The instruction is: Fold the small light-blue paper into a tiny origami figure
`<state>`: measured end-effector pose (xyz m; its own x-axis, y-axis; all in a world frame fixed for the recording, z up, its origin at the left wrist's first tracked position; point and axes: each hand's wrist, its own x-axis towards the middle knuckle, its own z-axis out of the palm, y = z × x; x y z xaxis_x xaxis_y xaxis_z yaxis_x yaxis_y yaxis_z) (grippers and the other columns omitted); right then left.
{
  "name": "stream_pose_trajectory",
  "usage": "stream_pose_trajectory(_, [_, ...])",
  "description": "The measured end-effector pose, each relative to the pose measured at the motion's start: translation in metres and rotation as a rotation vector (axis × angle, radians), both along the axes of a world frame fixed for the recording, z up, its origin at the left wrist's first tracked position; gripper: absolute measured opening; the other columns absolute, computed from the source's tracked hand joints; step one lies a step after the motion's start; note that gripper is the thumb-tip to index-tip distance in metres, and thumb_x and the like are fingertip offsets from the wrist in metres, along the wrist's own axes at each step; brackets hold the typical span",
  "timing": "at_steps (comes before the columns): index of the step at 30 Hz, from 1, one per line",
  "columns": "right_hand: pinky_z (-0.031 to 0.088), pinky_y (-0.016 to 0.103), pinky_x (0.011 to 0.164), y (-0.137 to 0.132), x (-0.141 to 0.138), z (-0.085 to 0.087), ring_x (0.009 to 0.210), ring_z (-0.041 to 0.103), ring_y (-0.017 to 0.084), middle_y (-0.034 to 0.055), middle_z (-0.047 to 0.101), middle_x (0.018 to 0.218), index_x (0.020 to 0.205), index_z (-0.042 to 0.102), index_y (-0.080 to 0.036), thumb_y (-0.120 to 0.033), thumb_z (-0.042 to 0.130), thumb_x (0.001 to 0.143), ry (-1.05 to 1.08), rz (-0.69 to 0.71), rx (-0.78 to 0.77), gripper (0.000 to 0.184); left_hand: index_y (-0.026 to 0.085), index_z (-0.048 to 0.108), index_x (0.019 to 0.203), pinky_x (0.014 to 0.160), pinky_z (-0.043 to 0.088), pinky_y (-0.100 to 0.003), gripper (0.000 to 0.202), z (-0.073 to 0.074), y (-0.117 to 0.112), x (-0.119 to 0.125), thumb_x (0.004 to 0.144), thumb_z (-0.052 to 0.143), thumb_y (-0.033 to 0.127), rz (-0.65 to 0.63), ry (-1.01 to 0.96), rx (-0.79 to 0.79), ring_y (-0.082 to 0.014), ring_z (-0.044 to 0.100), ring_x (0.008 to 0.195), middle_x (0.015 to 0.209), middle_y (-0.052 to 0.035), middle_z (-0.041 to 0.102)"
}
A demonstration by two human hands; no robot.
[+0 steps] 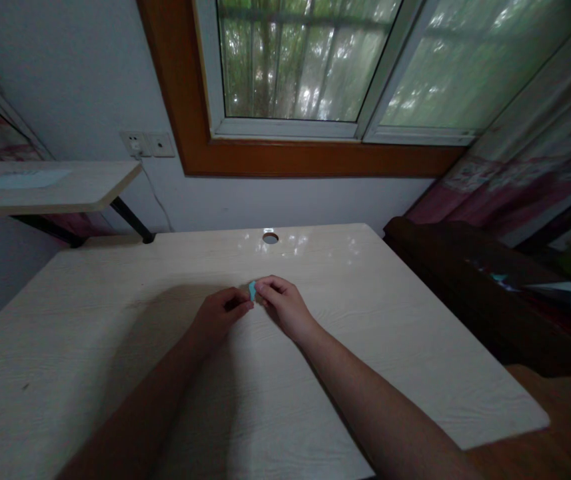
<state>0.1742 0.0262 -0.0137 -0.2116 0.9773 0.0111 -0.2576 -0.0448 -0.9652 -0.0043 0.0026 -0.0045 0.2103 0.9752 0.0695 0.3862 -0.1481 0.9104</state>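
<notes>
Between my two hands, over the far middle of the pale desk (pixel 345 373), is a small light-blue piece (pixel 252 291), too small to tell its kind. My left hand (pixel 221 315) pinches its lower left side between thumb and forefinger. From the other side, my right hand (pixel 284 303) grips its upper right edge with thumb and fingertips. The fingers cover part of the piece. Both forearms reach in from the bottom of the view.
A raised shelf (pixel 50 187) on black legs stands at the back left. A round cable hole (pixel 270 238) lies beyond my hands. Wall sockets (pixel 148 144) with a white cord are behind. To the right is a dark wooden piece of furniture (pixel 445 287) below a curtain.
</notes>
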Motion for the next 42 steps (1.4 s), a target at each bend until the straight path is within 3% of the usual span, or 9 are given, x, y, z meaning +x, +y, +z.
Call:
stream_pose_trajectory(6, [0.031, 0.025, 0.056, 0.0030, 0.0012, -0.0022, 0.057, 0.044, 0.010, -0.0014, 0.059, 0.064, 0.080, 0.071, -0.016, -0.039, 0.075, 0.076, 0.112, 0.014, -0.045, 0.024, 0.019, 0.069, 0.089, 0.076, 0.048, -0.028, 0.021, -0.0003, -0.0010, 0.0006, 0.079, 0.069, 0.037, -0.005, -0.077, -0.017, -0.0176, 0.064, 0.078, 0.085, -0.0027, 0.072])
stream_pose_trajectory(18, [0.034, 0.027, 0.059, -0.0007, 0.0010, -0.0012, 0.060, 0.046, 0.012, -0.0005, 0.058, 0.063, 0.080, 0.072, -0.017, -0.044, 0.071, 0.079, -0.018, 0.064, 0.038, 0.028, 0.019, 0.070, 0.080, 0.070, 0.046, -0.027, 0.025, 0.0035, -0.0003, 0.0007, 0.080, 0.065, 0.043, 0.011, -0.012, -0.026, -0.0169, 0.061, 0.072, 0.076, -0.0006, 0.070])
stream_pose_trajectory(33, [0.037, 0.027, 0.059, -0.0016, 0.0006, -0.0014, 0.061, 0.048, 0.012, 0.0013, 0.062, 0.068, 0.079, 0.072, -0.017, -0.045, 0.070, 0.080, -0.041, 0.060, 0.067, 0.028, 0.019, 0.066, 0.077, 0.065, 0.044, -0.026, 0.015, 0.0042, -0.0013, 0.0023, 0.078, 0.064, 0.034, -0.001, 0.014, 0.012, -0.0156, 0.058, 0.068, 0.071, 0.0001, 0.066])
stream_pose_trajectory(37, [0.037, 0.027, 0.059, -0.0028, -0.0004, -0.0011, 0.061, 0.049, 0.013, 0.0018, 0.063, 0.071, 0.085, 0.072, -0.017, -0.045, 0.070, 0.081, -0.058, 0.043, 0.071, 0.028, 0.018, 0.064, 0.072, 0.068, 0.045, -0.027, 0.015, 0.0073, -0.0013, 0.0009, 0.079, 0.060, 0.031, -0.013, -0.007, -0.005, -0.0158, 0.060, 0.069, 0.069, 0.0004, 0.065])
stream_pose_trajectory(42, [0.035, 0.025, 0.057, -0.0056, -0.0013, 0.0035, 0.061, 0.046, 0.011, 0.0015, 0.065, 0.083, 0.101, 0.072, -0.022, -0.035, 0.071, 0.079, -0.090, 0.003, 0.106, 0.025, 0.019, 0.063, 0.074, 0.071, 0.046, -0.027, 0.013, 0.0000, 0.0013, -0.0015, 0.080, 0.060, 0.030, 0.004, -0.116, -0.031, -0.0156, 0.061, 0.070, 0.070, 0.0009, 0.065])
